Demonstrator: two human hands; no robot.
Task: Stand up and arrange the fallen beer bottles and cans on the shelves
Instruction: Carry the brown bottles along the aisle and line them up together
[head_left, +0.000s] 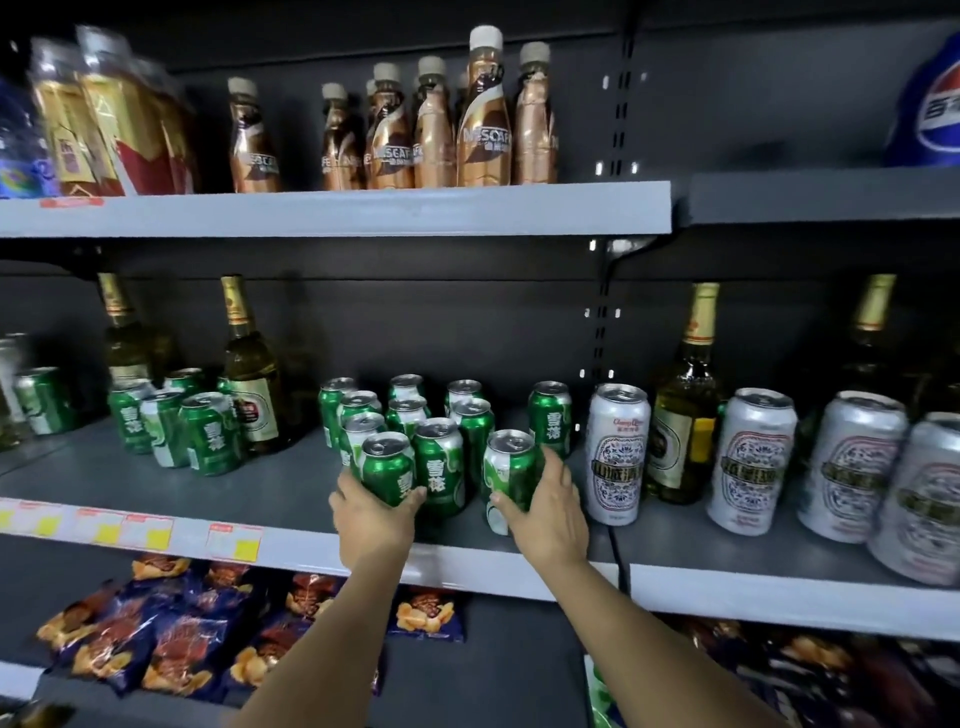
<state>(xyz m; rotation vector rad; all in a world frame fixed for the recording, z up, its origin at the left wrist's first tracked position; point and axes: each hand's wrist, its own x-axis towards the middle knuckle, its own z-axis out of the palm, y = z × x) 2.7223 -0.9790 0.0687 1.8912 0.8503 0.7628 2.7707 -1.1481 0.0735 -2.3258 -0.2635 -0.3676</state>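
While L hand (371, 512) grips one green can (387, 467), R hand (545, 512) grips another (509, 473), both upright.

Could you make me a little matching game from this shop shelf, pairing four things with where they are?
Things:
1. green can
2. brown coffee bottles
3. snack bags
4. tall white can

Places:
A. bottom shelf
B. held in the left hand
C. top shelf
D. middle shelf, just right of the right hand

Pairs: 1-B, 2-C, 3-A, 4-D
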